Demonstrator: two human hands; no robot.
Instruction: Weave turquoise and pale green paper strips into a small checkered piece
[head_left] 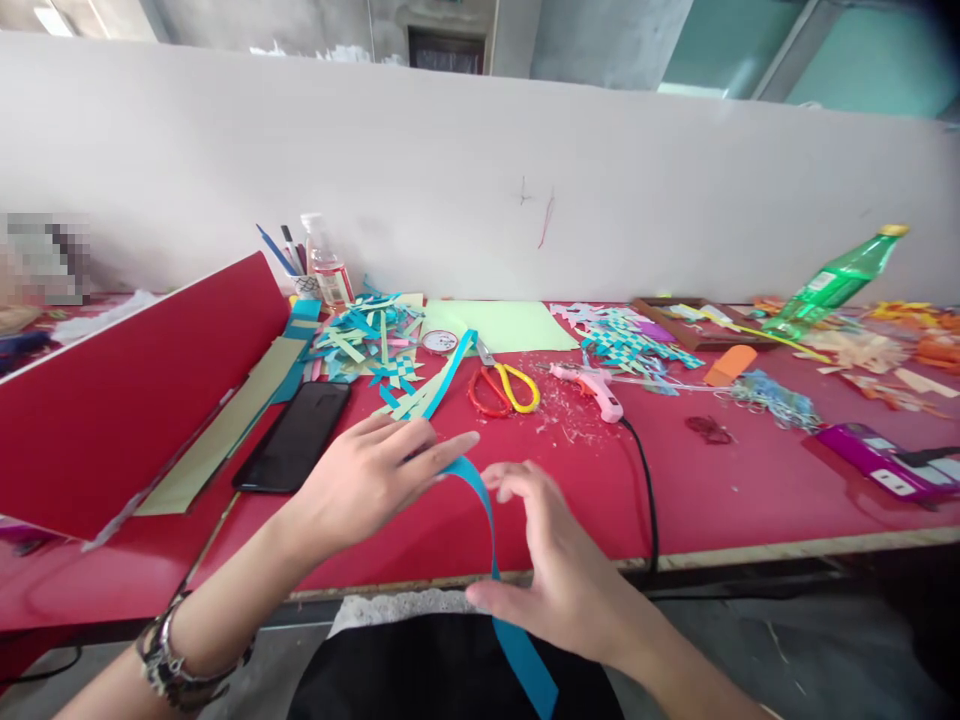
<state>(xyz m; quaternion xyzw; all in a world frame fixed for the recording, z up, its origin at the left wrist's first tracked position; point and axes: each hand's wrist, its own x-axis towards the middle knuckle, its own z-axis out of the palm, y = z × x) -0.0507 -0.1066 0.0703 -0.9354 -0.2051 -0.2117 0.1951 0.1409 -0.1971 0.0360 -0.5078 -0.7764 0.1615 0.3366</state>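
Observation:
My left hand [375, 470] is closed on a blue paper strip [517, 655], whose free end arches from the fingertips and hangs past the table's front edge toward my lap. Around that hanging end my right hand [559, 560] curves with thumb and fingers apart; whether it touches the strip I cannot tell. Beyond my left hand lie pale green strips [412, 400] with another blue length, partly hidden by the hand. Scissors [504, 388] with one red and one yellow handle rest just past them. A black phone [292, 437] lies beside my left hand.
A pink glue gun [596, 390] trails a black cable. Behind are piled paper strips [360, 335], a pale green sheet [499, 325] and woven blue pieces [626, 340]. A red board [142, 400] leans at left. A green bottle [836, 285] tilts near a purple power strip [889, 460].

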